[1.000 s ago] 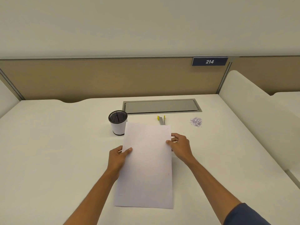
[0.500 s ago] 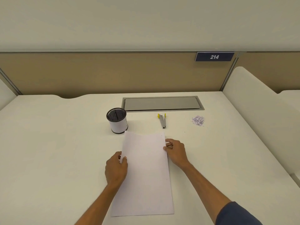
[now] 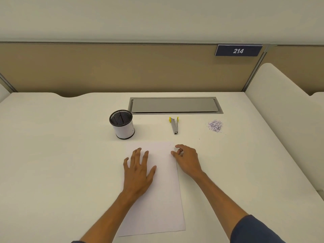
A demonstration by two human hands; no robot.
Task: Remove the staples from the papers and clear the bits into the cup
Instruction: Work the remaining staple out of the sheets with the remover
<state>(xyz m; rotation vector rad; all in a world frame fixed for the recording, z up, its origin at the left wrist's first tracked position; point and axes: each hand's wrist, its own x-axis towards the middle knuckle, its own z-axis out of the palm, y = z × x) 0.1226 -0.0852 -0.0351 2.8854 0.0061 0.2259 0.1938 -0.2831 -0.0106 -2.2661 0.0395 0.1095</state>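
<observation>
White papers (image 3: pixel 163 193) lie flat on the desk in front of me. My left hand (image 3: pixel 138 171) rests palm down on their upper left part, fingers spread. My right hand (image 3: pixel 188 159) touches the papers' upper right edge with curled fingertips; whether it pinches the edge is unclear. A mesh cup (image 3: pixel 122 126) with a white label stands just beyond the papers' top left corner. A metal staple remover (image 3: pixel 174 125) with yellow tips lies beyond the right hand. A small pile of paper bits (image 3: pixel 215 126) sits further right.
A grey cable hatch (image 3: pixel 175 105) is set into the desk (image 3: pixel 52 155) behind the cup. A tan partition with a "214" sign (image 3: pixel 238 50) closes the back. A white divider (image 3: pixel 287 109) borders the right side.
The papers slid toward me and now lie flat, uncovering the staple remover. My left hand moved from the left edge onto the sheet, palm down.
</observation>
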